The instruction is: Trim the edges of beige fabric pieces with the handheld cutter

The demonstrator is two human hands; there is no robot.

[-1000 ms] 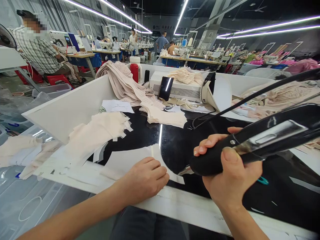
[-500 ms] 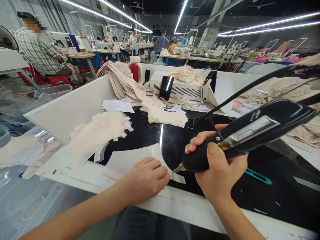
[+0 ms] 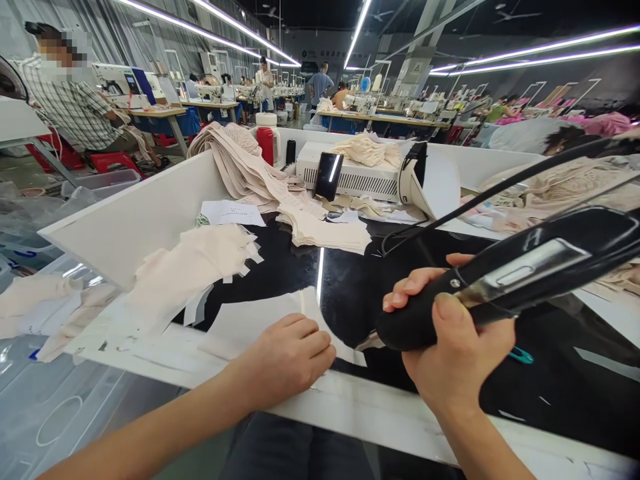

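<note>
A pale fabric piece [image 3: 265, 315] with a curved right edge and a narrow cream strip [image 3: 302, 300] on it lies on the black tabletop [image 3: 350, 273]. My left hand [image 3: 295, 353] is closed over its near side, fingers curled together at the edge, fingertips mostly hidden. In the grip of my right hand [image 3: 455, 340] is a black corded hand tool [image 3: 500, 273] with a silver lever along its side. Its pointed metal tip [image 3: 369, 341] is beside the fabric's right corner, a little right of my left fingers; whether it touches cannot be made out.
A stack of cream fabric pieces [image 3: 197, 257] lies at left, another cream stack [image 3: 327, 230] farther back. A phone [image 3: 327, 175] leans on a white vented box [image 3: 353, 167]. A teal cutter [image 3: 521, 355] lies right, partly behind my hand. The tool's black cable [image 3: 480, 203] arcs overhead. Co-workers sit beyond.
My right hand has drawn the tool rightward, its tip now farther from my left fingers and covering more of the teal cutter. My left hand stays nearly in place. The view has shifted slightly.
</note>
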